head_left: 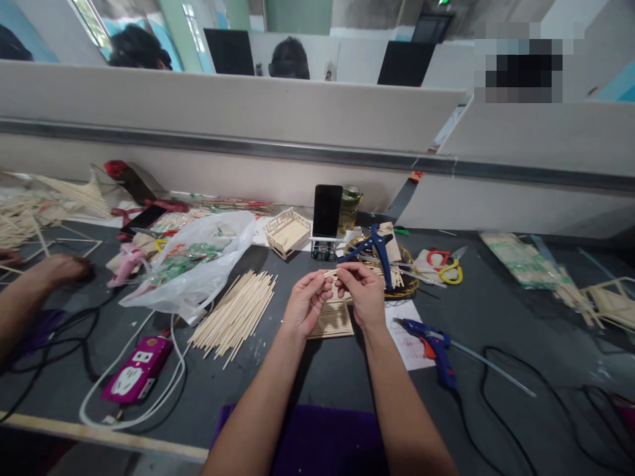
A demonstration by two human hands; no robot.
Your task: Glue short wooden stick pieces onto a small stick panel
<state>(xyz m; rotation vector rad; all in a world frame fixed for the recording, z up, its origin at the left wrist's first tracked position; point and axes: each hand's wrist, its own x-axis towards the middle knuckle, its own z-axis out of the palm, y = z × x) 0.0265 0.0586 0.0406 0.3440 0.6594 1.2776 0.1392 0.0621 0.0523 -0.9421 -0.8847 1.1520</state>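
Note:
Both my hands are raised together over the middle of the desk. My left hand (pixel 308 299) pinches one end of a short wooden stick (pixel 331 272), and my right hand (pixel 364 291) pinches the other end between thumb and fingers. Below them lies a small piece built of parallel wooden sticks (pixel 333 320), partly hidden by my hands. To the left is a loose pile of wooden sticks (pixel 238 314). A blue glue gun (pixel 432 344) with a clear glue stick in its back rests on the right, partly over a printed paper sheet (pixel 404 324).
A small stick-built model (pixel 288 231) stands behind, beside a phone on a stand (pixel 327 211). Blue cutters (pixel 380 251) lie across a basket; scissors (pixel 446 264) lie right of it. A plastic bag (pixel 198 264), a purple power strip (pixel 139 370) and a co-worker's hand (pixel 69 271) are left.

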